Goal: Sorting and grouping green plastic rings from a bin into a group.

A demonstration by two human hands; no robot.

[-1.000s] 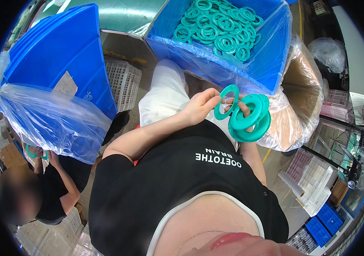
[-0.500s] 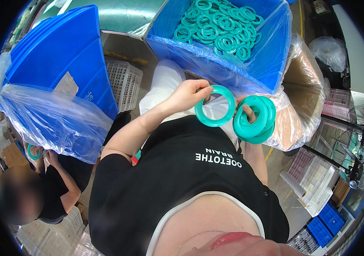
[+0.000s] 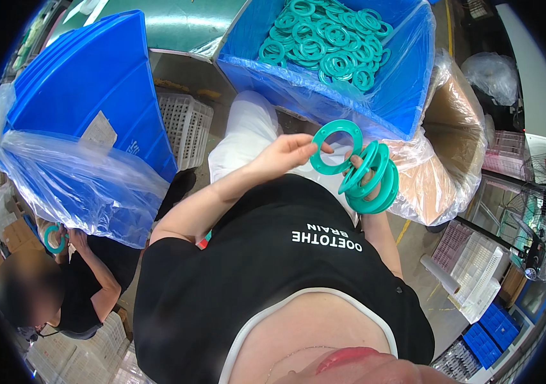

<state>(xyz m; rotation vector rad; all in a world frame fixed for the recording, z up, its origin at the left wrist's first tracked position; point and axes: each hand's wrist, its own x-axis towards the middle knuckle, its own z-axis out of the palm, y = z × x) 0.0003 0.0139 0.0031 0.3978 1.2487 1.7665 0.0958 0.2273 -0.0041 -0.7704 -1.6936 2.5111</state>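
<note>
A flat green plastic ring (image 3: 337, 124) is pinched at its left edge by my left hand (image 3: 289, 153), whose fingertips reach across the rim into its opening. My right hand (image 3: 364, 175) is closed around a loose bunch of several similar green rings (image 3: 376, 203), with fingers passing through their openings. These rings overlap and fan apart at different tilts, partly hiding that hand. The single ring stands just left of the bunch, close against the right fingers; whether they touch it I cannot tell. Beyond my hands, many green rings (image 3: 338, 63) lie heaped in a plastic-lined blue bin (image 3: 273, 80).
An open cardboard box (image 3: 449, 141) lined with clear plastic stands right of the bin. At left is a large blue bin (image 3: 87, 77) draped with plastic, beside a white crate (image 3: 186, 125). A co-worker (image 3: 90, 275) at lower left holds a green ring (image 3: 47, 239).
The single ring has moved slightly right and up, toward the bunch, with my left hand. The bunch in my right hand has turned and its rings have spread apart.
</note>
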